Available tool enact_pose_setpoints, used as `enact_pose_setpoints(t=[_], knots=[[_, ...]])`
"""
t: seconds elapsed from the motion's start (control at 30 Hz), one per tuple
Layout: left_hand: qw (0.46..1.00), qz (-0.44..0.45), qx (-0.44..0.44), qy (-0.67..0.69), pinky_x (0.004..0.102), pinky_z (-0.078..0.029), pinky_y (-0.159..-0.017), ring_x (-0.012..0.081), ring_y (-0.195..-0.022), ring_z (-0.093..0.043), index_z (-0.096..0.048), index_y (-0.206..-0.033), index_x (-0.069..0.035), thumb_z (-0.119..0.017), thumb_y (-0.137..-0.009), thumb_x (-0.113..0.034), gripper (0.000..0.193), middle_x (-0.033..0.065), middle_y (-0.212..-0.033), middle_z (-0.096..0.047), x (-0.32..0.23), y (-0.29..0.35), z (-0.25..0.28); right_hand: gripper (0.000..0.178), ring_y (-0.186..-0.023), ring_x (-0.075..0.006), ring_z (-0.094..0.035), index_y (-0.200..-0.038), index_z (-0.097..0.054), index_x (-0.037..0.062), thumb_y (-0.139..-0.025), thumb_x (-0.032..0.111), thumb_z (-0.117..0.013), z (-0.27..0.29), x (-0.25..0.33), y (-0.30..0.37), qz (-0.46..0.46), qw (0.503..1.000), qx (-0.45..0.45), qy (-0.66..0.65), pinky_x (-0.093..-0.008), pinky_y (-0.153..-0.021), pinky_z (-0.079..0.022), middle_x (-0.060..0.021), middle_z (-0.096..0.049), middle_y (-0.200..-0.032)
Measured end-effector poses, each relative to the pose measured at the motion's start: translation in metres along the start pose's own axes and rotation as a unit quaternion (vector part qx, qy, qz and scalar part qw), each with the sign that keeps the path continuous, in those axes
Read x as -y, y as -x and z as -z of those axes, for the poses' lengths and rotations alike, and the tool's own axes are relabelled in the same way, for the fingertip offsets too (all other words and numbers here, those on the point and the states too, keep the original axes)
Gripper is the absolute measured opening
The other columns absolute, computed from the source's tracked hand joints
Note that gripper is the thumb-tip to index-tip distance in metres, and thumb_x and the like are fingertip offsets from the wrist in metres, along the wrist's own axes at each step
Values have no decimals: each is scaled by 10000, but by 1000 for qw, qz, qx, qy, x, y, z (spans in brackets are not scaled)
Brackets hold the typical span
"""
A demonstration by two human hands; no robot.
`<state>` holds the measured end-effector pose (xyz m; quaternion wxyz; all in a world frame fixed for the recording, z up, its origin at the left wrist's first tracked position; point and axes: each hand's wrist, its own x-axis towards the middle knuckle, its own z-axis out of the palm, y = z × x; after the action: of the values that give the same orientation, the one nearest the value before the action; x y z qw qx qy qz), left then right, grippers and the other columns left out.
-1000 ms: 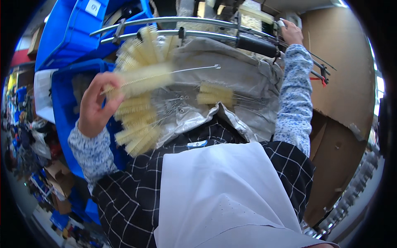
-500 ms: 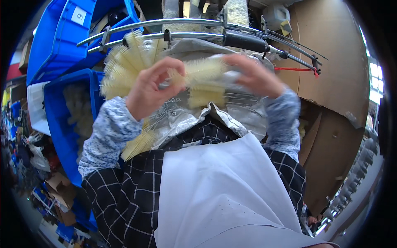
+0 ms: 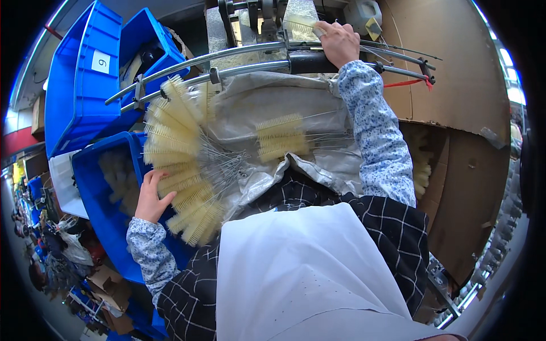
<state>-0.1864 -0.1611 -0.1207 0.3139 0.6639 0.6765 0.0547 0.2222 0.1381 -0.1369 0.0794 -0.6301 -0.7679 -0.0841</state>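
My right hand (image 3: 339, 44) reaches past the metal rails at the far side, its fingers closed on a wire brush with cream bristles. The bristled end of that brush (image 3: 300, 24) points left, beside the machine parts. My left hand (image 3: 152, 198) lies against the left edge of a fanned pile of cream bottle-type brushes (image 3: 181, 145), thumb and fingers apart, fingertips touching bristles. Looped wire ends (image 3: 230, 165) of the pile point right. A few more brushes (image 3: 282, 136) lie side by side on the grey sheet (image 3: 273, 102) in the middle, wires to the right.
Two curved metal rails (image 3: 244, 68) cross the far side. At left, a blue bin (image 3: 105, 227) holds more brushes, with other blue bins (image 3: 79, 74) behind it. Cardboard (image 3: 449, 74) stands at right, near a whitish jug (image 3: 362, 17). A white apron (image 3: 307, 261) covers my lap.
My hands were raised close together over the sheet, a brush at my left hand. Now the right is at the far side with a brush, and the left has lowered to the pile.
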Motion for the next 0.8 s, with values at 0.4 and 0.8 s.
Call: enact_pose_setpoints(t=[0.4,0.8], knots=[[998,57,-6,32,349,-408,-824,305,-963,-496,-485,-1001,-46,-657,-649,-77,393,123,-1038,-458,-16,7,-2,254,-949,-200,-462,-1074,-573,305,-856,285,-444,-12,-3,-10,15,999,18,-47,-375,-823,-331,-15,-573,-962],[988,18,27,150,293,-419,-755,222,-824,-542,-478,-1000,-31,-620,-678,-51,353,91,-869,-535,-30,-2,-2,444,-1182,-202,-330,-1225,-434,216,-810,347,-521,-24,-24,-28,34,997,-62,25,-481,-920,-265,-12,-417,-1247]])
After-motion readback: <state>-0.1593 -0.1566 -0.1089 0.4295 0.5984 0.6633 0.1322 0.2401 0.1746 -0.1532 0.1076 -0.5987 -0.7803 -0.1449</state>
